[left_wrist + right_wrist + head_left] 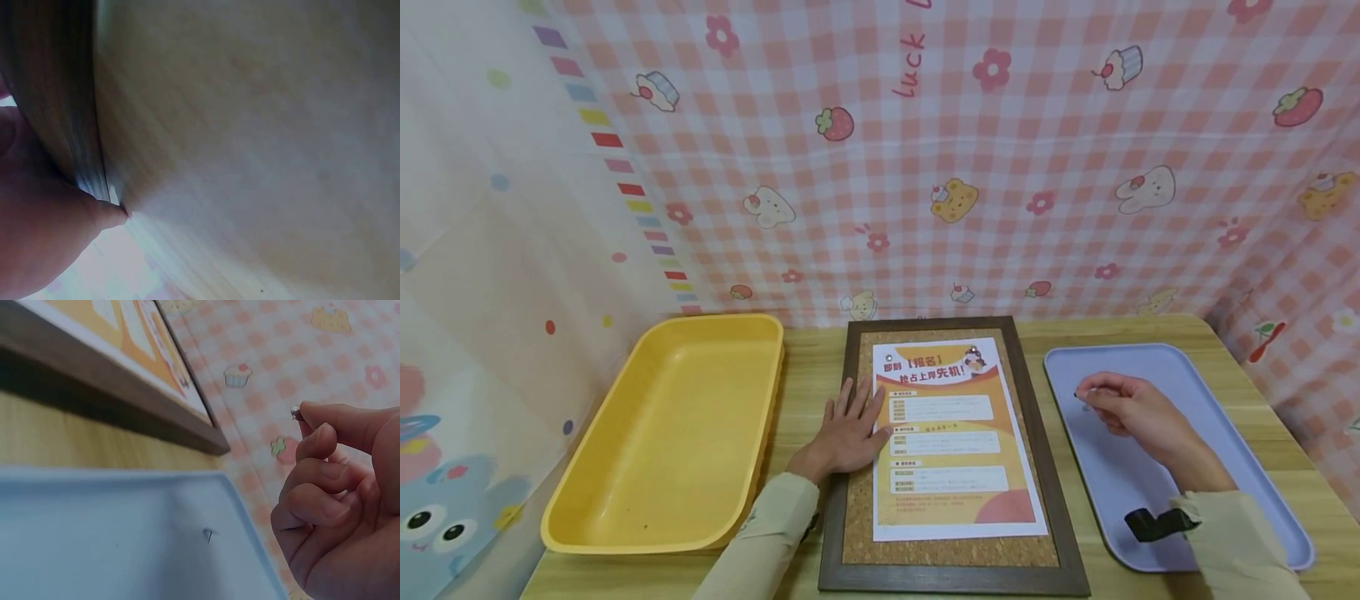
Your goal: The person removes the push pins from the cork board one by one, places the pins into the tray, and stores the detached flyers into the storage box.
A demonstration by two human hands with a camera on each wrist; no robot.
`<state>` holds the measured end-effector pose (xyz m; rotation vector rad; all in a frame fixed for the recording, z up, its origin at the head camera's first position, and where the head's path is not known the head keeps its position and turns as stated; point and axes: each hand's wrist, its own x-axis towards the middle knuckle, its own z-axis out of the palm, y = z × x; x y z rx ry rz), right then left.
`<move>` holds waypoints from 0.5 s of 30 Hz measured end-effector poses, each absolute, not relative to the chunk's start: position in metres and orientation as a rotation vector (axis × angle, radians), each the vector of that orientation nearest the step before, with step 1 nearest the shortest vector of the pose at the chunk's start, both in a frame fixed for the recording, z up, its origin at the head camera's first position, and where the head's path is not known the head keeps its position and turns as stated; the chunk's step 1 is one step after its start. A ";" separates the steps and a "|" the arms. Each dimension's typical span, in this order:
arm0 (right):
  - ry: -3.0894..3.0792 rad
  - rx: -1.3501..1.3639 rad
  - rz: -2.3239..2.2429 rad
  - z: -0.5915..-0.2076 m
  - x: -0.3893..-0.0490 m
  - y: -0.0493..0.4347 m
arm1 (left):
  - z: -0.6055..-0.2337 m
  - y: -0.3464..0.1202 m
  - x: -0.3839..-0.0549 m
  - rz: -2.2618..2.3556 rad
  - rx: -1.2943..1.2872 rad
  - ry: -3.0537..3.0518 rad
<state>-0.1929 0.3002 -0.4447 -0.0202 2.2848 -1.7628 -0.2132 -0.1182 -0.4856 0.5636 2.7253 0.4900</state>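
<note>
A corkboard (859, 533) in a dark wooden frame lies on the table with an orange and white printed poster (947, 492) on it. Small tacks show at the poster's two upper corners. My left hand (848, 433) rests with spread fingers across the board's left frame, fingertips on the poster's edge. In the left wrist view, part of that hand overlaps the dark frame (59, 94). Above the lilac tray (1150, 367), my right hand (1138, 412) pinches a small silver thumbtack (296, 412) between thumb and index finger. Another thumbtack (209, 533) lies on the tray.
To the left of the board stands a deep yellow bin (662, 433). Pink checked cloth (880, 167) hangs behind the wooden table (805, 358). A black strap (1157, 525) sticks out from the right sleeve over the tray.
</note>
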 end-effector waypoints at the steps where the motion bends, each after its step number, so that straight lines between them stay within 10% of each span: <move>1: 2.281 -0.016 -1.770 -0.447 -0.194 0.302 | -0.486 -0.118 -0.213 0.495 0.566 2.725; 15: 2.308 0.130 -1.785 -0.466 -0.201 0.323 | -0.488 -0.119 -0.213 0.519 0.579 2.714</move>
